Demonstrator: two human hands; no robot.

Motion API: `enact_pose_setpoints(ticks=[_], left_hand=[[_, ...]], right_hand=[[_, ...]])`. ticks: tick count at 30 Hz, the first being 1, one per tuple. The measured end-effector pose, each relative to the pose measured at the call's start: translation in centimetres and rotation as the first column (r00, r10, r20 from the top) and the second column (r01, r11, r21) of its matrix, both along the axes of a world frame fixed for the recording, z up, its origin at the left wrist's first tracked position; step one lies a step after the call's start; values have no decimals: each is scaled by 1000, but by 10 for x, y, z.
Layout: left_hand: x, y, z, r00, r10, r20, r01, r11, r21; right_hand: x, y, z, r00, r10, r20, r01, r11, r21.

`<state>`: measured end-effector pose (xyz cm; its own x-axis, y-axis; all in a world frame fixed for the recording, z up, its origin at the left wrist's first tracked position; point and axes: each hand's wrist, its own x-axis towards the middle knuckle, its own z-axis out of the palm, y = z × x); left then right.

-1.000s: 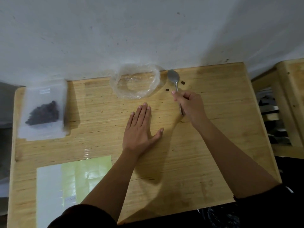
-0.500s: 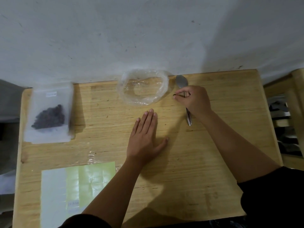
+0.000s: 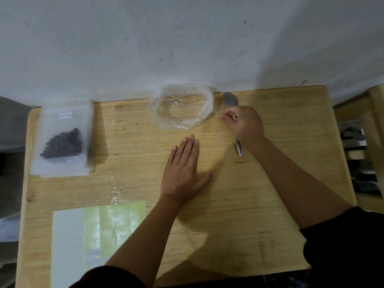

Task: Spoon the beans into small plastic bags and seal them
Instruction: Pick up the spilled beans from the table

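A clear plastic bag (image 3: 182, 108), rolled open and with no beans showing inside, sits at the back of the wooden table (image 3: 259, 204). Just right of it a metal spoon (image 3: 230, 99) lies flat, its bowl toward the wall and its handle end poking out under my wrist. My right hand (image 3: 245, 125) hovers over the spoon's middle, thumb and forefinger pinched together beside the spoon's neck on what looks like a loose bean. My left hand (image 3: 185, 169) rests palm-down on the table in front of the bag, holding nothing. A small flat bag of dark beans (image 3: 62, 144) lies at the far left.
A pale green and white sheet (image 3: 99, 231) lies at the front left corner. The grey wall runs right behind the table's back edge. A wooden stool or shelf (image 3: 372, 113) stands off the right side.
My right hand let go of the spoon handle and slid up over the spoon toward its neck, fingers closing in a pinch. Two loose beans seen earlier near the spoon no longer show. My left hand stayed flat.
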<state>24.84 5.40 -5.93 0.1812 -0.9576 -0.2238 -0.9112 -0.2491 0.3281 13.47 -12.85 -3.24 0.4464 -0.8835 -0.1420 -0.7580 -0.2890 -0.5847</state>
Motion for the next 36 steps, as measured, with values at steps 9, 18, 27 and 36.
enact_pose_setpoints(ticks=[9,18,27,36], left_hand=[[0,0,2,999,14,-29,-15,1000,-14],[-2,0,4,1000,8,0,-8,1000,-19],[-4,0,4,1000,27,-4,-27,999,-28],[-1,0,3,1000,11,-3,-11,999,-32]], right_hand=[[-5,14,14,867,-346,359,114,839,533],[-28,67,-4,257,-866,429,-628,187,755],[-35,72,-4,362,-815,452,-434,281,856],[-54,25,20,720,-648,248,472,719,509]])
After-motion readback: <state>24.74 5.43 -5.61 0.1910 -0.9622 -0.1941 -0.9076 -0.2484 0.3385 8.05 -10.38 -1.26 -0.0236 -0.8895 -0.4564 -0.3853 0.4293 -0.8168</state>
